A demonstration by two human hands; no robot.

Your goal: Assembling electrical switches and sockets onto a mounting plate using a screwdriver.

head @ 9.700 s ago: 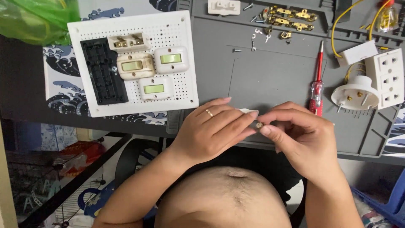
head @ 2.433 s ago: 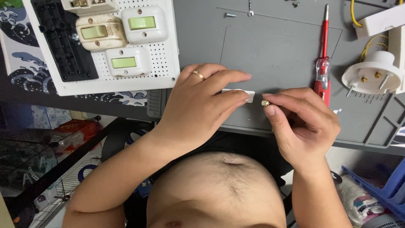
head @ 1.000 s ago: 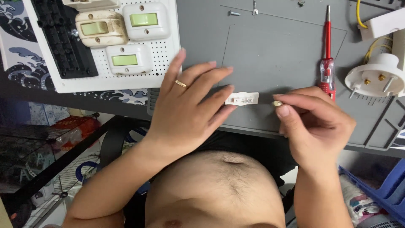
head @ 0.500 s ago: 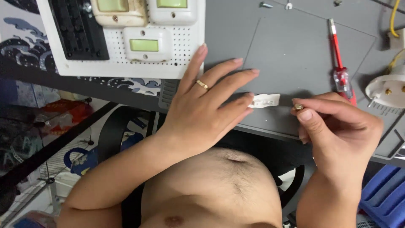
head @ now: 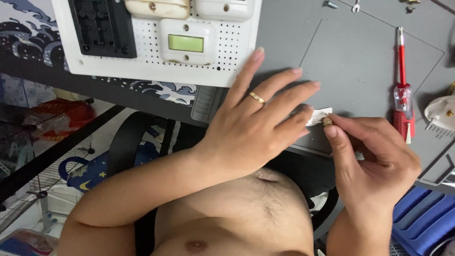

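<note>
At the far left of the desk (head: 360, 57) lay a white perforated board (head: 142, 61) carrying a black ribbed block (head: 102, 26) and several cream switch plates, one with a green window (head: 186, 42); the board overhung a cloth with a blue wave pattern (head: 28, 23). Below the desk edge, a black chair back (head: 125, 147) and a blue mug (head: 85, 173) showed on the floor side.

Further right, the left hand (head: 256, 128) rested palm down at the near edge of the grey desk, its forearm coming up from the lower left across the bare torso. Its fingers were spread and nearly straight, pointing up and to the right, with a gold ring (head: 257, 98) on one of them. The fingertips pressed on a small white plastic piece (head: 318, 115), pinning it flat against the desk; only the piece's right end showed past them.

Just beside that end, the right hand (head: 374, 161) was curled, wrist bent, with thumb and forefinger pinched narrowly on a tiny brass-coloured screw (head: 327, 122). The screw sat close against the white piece; whether it touched could not be told.

To the right, a red-handled tester screwdriver (head: 403, 90) lay lengthwise on the desk, well apart from both hands, and a white round socket (head: 443, 114) sat at the frame's edge.
</note>
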